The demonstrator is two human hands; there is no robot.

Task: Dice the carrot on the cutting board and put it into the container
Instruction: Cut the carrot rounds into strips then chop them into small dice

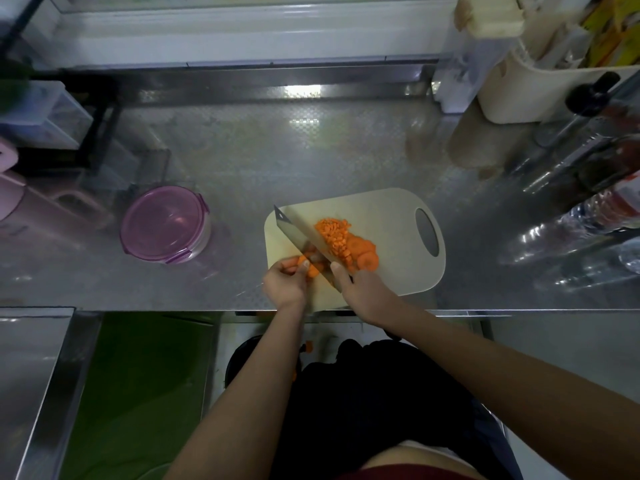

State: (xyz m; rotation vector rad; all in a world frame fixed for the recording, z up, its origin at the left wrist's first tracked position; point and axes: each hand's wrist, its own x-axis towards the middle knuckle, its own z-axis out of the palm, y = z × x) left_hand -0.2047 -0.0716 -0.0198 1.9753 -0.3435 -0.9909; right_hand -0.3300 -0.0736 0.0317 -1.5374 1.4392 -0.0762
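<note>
Perhaps half was done: a pile of dice [334, 233] lay on the board [391, 209], with slices [367, 255] beside it. The left hand [285, 284] pinched a carrot piece [304, 263], and the right hand [360, 289] gripped the knife [299, 233]. The container [164, 223] stood lidded, well apart.

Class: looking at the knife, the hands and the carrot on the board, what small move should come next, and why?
Probably press the knife down through the carrot pieces the left hand holds steady: the right hand has the blade beside them, round slices lie undiced, and the container is lidded.
</note>
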